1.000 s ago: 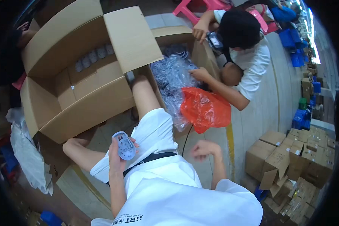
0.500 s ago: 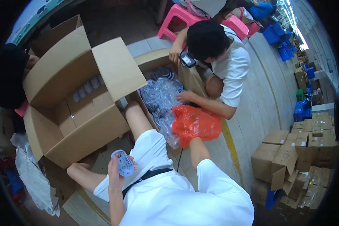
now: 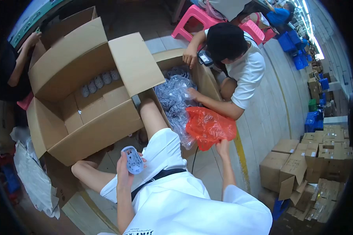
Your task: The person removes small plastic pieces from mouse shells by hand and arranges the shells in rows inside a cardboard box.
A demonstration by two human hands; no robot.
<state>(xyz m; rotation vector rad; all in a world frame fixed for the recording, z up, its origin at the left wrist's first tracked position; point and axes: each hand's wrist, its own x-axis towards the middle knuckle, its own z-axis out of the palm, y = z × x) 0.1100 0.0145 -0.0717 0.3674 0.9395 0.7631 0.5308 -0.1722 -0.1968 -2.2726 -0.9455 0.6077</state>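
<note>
My left hand [image 3: 123, 172] is closed around a pale blue-grey computer mouse shell [image 3: 132, 160], held over my lap with its hollow, detailed side up. At the near edge of a red plastic bag [image 3: 208, 127], my right hand [image 3: 222, 148] pinches the plastic; its fingertips are partly hidden. The bag lies over the near right side of a carton [image 3: 208, 80] filled with clear plastic bags [image 3: 176, 98] of greyish parts. Several similar mouse shells [image 3: 99, 81] stand in a row inside the large open carton [image 3: 96, 133] at the left.
A co-worker in a white shirt [image 3: 249, 84] crouches at the filled carton, one hand in the bags. Another person's arm [image 3: 17, 66] is at the far left. Pink stools [image 3: 198, 19] stand behind. Stacked cartons [image 3: 278, 168] line the right; white sheeting [image 3: 33, 176] lies left.
My right hand has come out from beneath the red bag and now grips its near edge. The mouse shell stays in my left hand. The view has shifted slightly.
</note>
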